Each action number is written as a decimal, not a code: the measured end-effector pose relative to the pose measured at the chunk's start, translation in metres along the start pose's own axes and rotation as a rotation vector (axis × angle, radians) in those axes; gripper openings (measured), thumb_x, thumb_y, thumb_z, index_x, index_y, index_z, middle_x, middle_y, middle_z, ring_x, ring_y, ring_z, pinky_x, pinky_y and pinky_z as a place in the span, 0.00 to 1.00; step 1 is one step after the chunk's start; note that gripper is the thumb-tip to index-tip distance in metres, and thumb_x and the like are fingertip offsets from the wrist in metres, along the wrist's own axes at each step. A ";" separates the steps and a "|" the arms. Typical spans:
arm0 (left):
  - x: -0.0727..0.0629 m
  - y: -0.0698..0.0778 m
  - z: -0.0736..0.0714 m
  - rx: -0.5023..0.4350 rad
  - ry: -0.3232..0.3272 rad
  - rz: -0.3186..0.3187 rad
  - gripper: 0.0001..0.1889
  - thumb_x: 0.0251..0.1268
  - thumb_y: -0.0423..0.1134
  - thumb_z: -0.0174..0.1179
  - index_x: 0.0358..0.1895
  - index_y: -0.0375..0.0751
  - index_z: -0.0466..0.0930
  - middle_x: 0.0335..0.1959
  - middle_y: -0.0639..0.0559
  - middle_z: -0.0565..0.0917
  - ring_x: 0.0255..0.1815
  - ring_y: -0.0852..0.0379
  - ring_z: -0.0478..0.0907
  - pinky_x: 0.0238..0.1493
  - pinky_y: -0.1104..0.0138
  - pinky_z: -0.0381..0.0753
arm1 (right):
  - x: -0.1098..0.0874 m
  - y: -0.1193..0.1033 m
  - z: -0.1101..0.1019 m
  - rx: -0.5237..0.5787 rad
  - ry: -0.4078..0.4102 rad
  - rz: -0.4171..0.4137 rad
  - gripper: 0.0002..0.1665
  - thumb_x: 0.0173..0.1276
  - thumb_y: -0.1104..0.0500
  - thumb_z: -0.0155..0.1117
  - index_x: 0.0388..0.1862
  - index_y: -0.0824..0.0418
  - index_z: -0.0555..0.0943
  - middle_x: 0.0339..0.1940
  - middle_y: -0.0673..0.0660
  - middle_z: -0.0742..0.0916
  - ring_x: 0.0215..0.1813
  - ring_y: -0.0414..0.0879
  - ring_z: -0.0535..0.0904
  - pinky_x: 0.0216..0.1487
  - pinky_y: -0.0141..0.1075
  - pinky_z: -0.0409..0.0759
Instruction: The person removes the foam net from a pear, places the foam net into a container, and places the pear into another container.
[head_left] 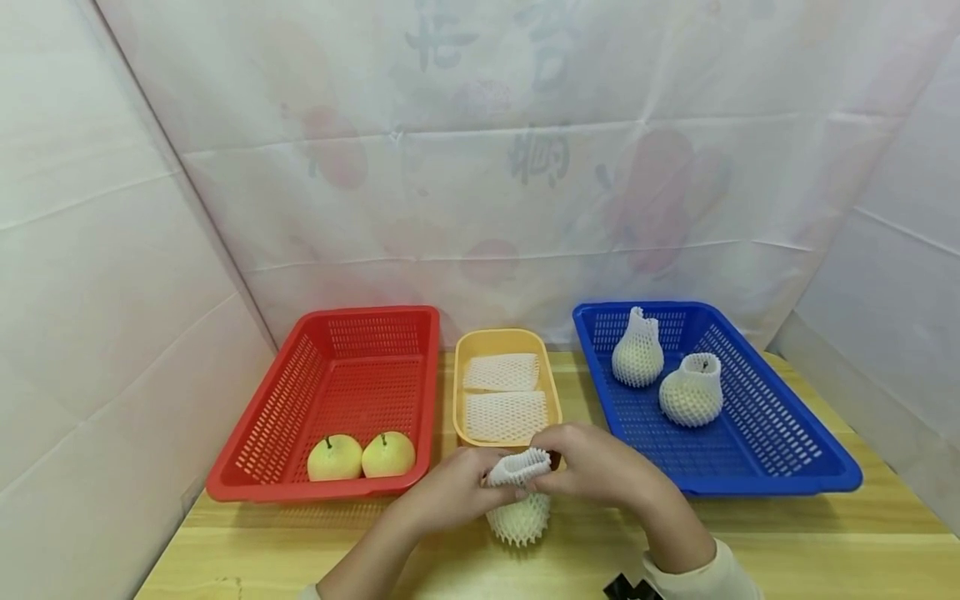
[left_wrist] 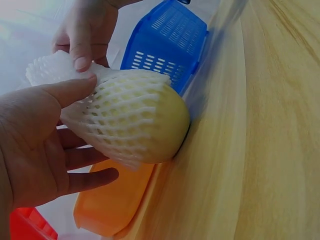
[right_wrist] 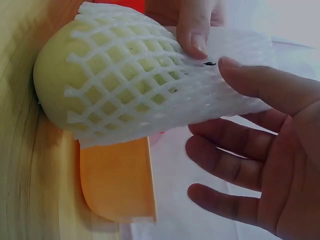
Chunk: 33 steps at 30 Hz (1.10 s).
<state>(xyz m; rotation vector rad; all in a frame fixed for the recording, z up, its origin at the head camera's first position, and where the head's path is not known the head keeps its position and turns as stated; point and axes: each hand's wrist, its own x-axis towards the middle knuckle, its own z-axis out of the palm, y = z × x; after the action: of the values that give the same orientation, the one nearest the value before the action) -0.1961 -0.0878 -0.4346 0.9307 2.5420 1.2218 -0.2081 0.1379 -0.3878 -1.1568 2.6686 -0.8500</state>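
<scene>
A pale yellow pear (left_wrist: 174, 125) stands on the wooden table in front of the yellow container, with a white foam net sleeve (right_wrist: 135, 70) pulled over it. The pear's rounded bottom stays bare below the net's zigzag edge, and the loose upper end rises past the stem. My left hand (head_left: 467, 492) pinches the sleeve from the left, thumb on the near side. On the right, my right hand (head_left: 596, 468) grips the sleeve's upper part between thumb and forefinger. The other right fingers are loosely bent beside the net in the right wrist view.
A red basket (head_left: 255, 490) at left holds two bare pears (head_left: 334, 458). Behind my hands, the yellow container (head_left: 506, 335) has flat foam nets (head_left: 506, 417) in it. Two net-covered pears (head_left: 692, 392) sit in the blue basket (head_left: 772, 485) at right. White cloth (head_left: 480, 208) hangs behind.
</scene>
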 end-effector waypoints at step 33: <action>0.001 0.000 0.000 0.030 0.037 0.024 0.05 0.59 0.47 0.70 0.35 0.54 0.85 0.28 0.68 0.83 0.29 0.73 0.77 0.32 0.75 0.78 | 0.002 -0.001 0.007 -0.003 -0.043 0.083 0.12 0.48 0.55 0.77 0.30 0.48 0.81 0.25 0.37 0.81 0.26 0.31 0.74 0.29 0.30 0.76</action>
<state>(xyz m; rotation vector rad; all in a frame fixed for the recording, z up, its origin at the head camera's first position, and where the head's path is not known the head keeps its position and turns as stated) -0.1969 -0.0871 -0.4342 0.9560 2.5920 1.2225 -0.2069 0.1329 -0.3934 -1.0450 2.6636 -0.7986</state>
